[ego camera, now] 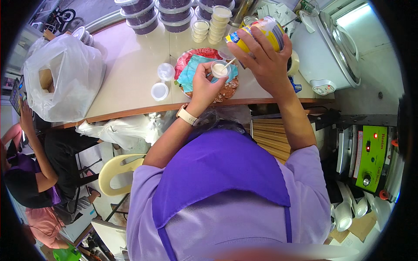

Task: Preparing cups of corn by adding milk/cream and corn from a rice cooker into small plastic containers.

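Note:
My left hand [207,83] holds a small clear plastic cup [219,69] partly filled with a creamy white liquid. Above and to its right, my right hand [266,57] grips a large yellow can [261,31], tilted down toward the cup. A thin pale stream [230,62] runs from the can's lower end into the cup. Beneath the cup lies a light-blue cloth [189,75] on a round floral pad [230,91]. To the left, a small empty-looking plastic cup [159,91] sits beside a clear plastic piece [166,71], perhaps its lid.
Lidded tubs of dark food [176,16] and stacked small filled cups [215,27] stand at the back. A white plastic bag [63,78] occupies the table's left end. At right are a white lidded appliance [321,52] and a green cup sealer [370,160]. A co-worker [29,173] sits at left.

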### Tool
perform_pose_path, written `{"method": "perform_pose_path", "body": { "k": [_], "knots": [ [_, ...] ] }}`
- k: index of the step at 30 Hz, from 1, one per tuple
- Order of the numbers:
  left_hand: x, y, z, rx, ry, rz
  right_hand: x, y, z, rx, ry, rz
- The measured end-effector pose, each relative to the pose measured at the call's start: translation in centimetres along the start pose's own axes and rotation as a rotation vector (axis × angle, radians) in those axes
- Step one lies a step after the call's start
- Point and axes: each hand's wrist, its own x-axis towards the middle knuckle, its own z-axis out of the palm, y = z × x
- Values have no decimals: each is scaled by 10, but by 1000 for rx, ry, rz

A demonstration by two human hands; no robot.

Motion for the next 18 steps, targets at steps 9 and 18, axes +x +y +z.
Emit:
{"method": "perform_pose_path", "body": {
  "k": [9, 18],
  "knots": [
    [0, -2, -1, -17, 7, -2, -3, 2, 3, -52, 16, -14],
    [-1, 0, 3, -4, -21, 8, -9, -2, 4, 1, -31, 43]
  ]
}}
